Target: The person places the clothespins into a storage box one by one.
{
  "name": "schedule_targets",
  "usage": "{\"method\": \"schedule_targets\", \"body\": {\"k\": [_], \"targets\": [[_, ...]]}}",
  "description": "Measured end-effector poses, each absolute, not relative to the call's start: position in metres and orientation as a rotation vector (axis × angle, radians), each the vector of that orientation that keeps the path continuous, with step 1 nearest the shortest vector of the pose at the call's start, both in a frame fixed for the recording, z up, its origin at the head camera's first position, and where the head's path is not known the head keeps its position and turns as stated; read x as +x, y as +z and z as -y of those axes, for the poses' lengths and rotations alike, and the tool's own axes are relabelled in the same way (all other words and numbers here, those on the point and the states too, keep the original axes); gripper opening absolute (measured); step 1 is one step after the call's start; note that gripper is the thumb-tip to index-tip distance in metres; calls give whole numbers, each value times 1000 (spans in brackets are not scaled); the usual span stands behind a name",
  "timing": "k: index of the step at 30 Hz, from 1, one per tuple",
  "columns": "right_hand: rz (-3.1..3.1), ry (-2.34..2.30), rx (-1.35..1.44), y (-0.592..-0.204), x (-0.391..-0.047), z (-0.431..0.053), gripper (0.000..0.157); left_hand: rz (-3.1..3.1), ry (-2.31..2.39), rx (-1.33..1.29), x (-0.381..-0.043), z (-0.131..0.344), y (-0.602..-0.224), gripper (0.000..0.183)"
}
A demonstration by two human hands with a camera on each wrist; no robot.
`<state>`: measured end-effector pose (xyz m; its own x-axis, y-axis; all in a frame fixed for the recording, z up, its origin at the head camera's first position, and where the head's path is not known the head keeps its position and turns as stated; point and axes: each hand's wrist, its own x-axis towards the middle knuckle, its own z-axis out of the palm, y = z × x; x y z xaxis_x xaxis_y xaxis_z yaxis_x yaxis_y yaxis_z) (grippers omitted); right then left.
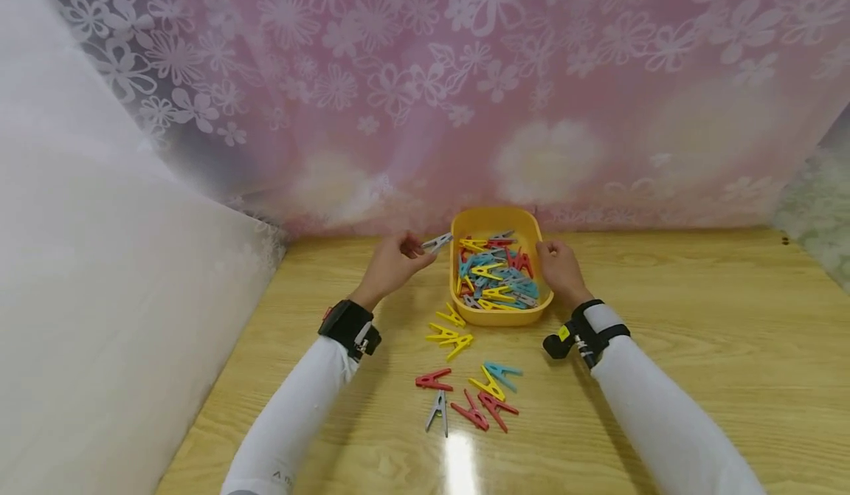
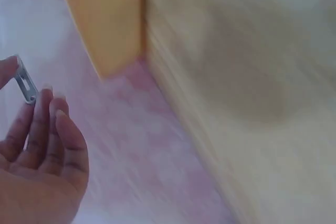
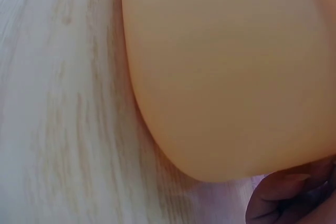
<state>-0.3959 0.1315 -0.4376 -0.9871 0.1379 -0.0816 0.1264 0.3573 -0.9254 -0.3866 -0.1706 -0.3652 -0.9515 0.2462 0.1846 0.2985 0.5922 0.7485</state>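
My left hand [image 1: 393, 265] pinches a grey clothespin [image 1: 437, 243] between thumb and fingertips, just left of the yellow plastic basket [image 1: 502, 319]. In the left wrist view the same clothespin [image 2: 26, 81] is seen between the thumb and the fingertips. My right hand [image 1: 561, 268] grips the basket's right rim with curled fingers. The right wrist view is mostly the basket's outer wall [image 3: 226, 77], with part of that hand [image 3: 294, 195] at the lower right. Inside the basket lie several blue, yellow, red and grey clothespins [image 1: 488, 270].
On the wooden table [image 1: 697, 333], several yellow clothespins [image 1: 458, 345] lie by the basket's front left corner. Nearer me are red clothespins [image 1: 470, 412], a blue clothespin [image 1: 503, 374], another yellow one [image 1: 488, 384] and a grey one [image 1: 437, 412]. A pink flowered cloth [image 1: 425, 148] hangs behind the basket.
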Motion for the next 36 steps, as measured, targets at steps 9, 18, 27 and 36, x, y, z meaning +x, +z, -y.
{"method": "schedule_targets", "body": {"k": [9, 18, 27, 36], "targets": [[2589, 1744, -245, -439, -395, -131, 44, 2778, -1316, -611, -410, 100, -354, 41], [2589, 1751, -248, -438, -396, -131, 45, 2713, -1444, -689, -411, 101, -358, 44], [2584, 1737, -250, -435, -399, -128, 44, 2735, -1424, -615, -402, 146, -373, 30], [2607, 1707, -250, -436, -396, -131, 48, 3047, -1293, -812, -375, 190, -397, 26]]}}
